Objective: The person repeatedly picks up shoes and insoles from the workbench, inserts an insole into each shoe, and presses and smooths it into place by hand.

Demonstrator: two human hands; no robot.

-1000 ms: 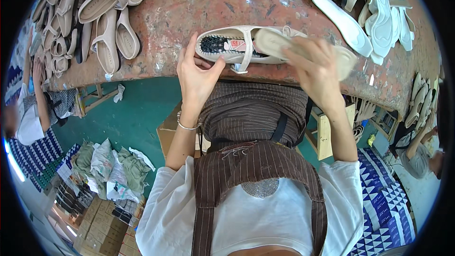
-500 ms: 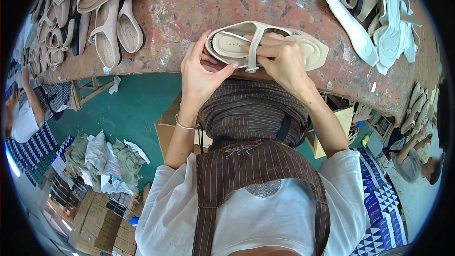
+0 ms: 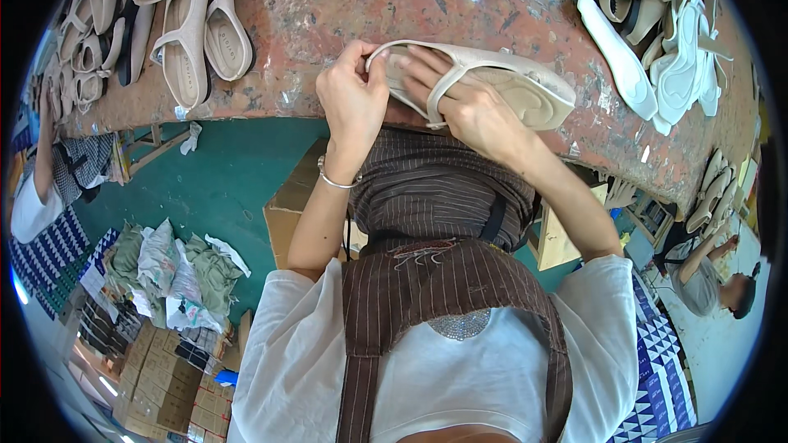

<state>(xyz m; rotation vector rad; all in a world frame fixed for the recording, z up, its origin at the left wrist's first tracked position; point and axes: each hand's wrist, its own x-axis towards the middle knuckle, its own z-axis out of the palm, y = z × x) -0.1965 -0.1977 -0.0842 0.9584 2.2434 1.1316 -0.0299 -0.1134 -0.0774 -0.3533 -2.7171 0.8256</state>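
A beige sandal (image 3: 525, 102) lies sideways at the table's front edge, its heel to the left and its square toe to the right. My left hand (image 3: 353, 98) is closed at the heel end, thumb and fingers pinching the raised rim. Stretched fingers of my right hand (image 3: 476, 115) reach under the cross strap and lie flat on the insole toward the heel. The right thumb is mostly hidden, and that hand covers much of the insole.
Several beige sandals (image 3: 182, 57) stand on the left of the worn reddish table (image 3: 328, 0). White sole-shaped pieces (image 3: 616, 57) and more sandals lie at the right. A cardboard box (image 3: 287, 201) stands below the table. Other people work at both far sides.
My left hand has turned and closed from a wide hold to a pinch at the heel rim. My right fingers have straightened and slid toward the heel. The sandal has tilted slightly.
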